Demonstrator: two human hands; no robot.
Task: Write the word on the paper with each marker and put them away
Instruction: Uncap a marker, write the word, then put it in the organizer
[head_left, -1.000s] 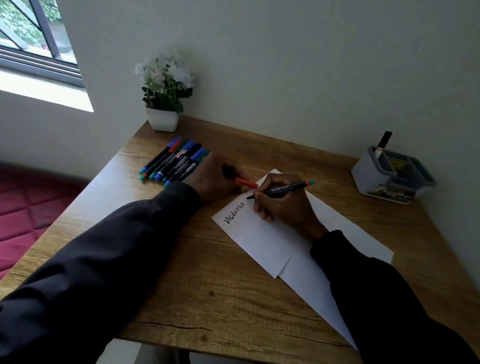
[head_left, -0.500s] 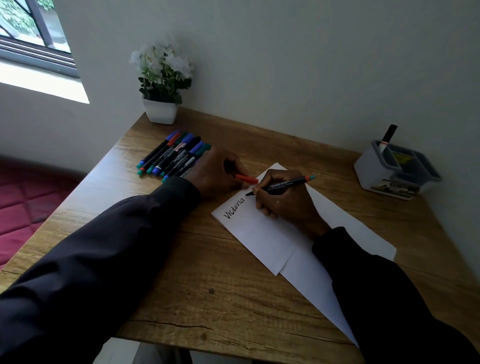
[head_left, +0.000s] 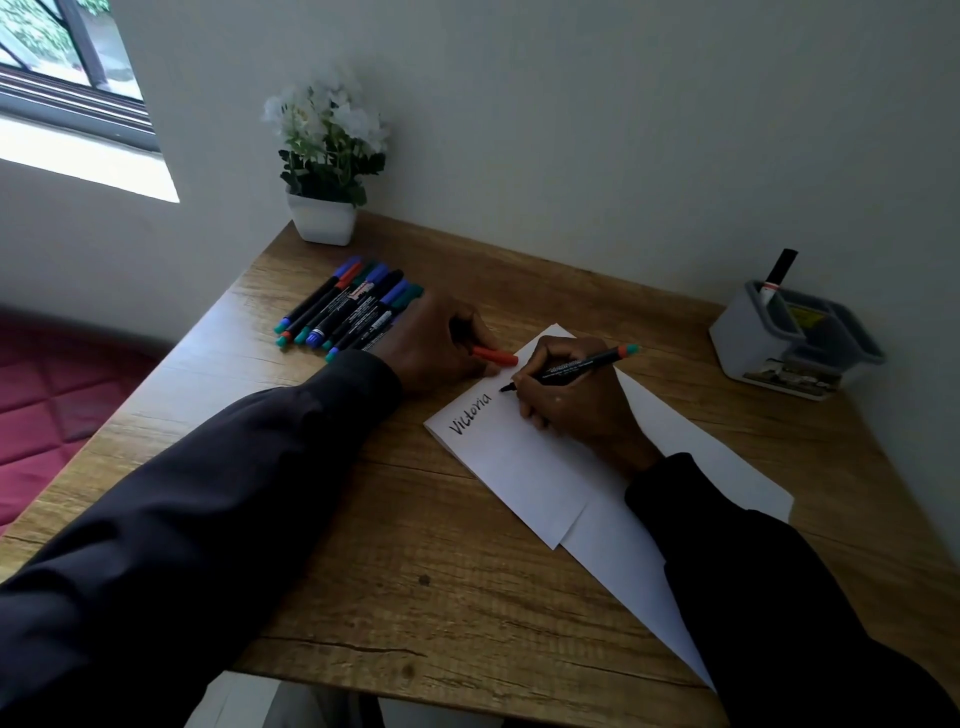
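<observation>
Right hand pens "Victoria" on paper with marker

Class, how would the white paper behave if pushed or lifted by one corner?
The paper looks like a thin sheet, so it would probably flop if lifted by a corner. On the smooth wooden table it likely slides easily when pushed; the right hand resting on it seems to pin it.
</observation>
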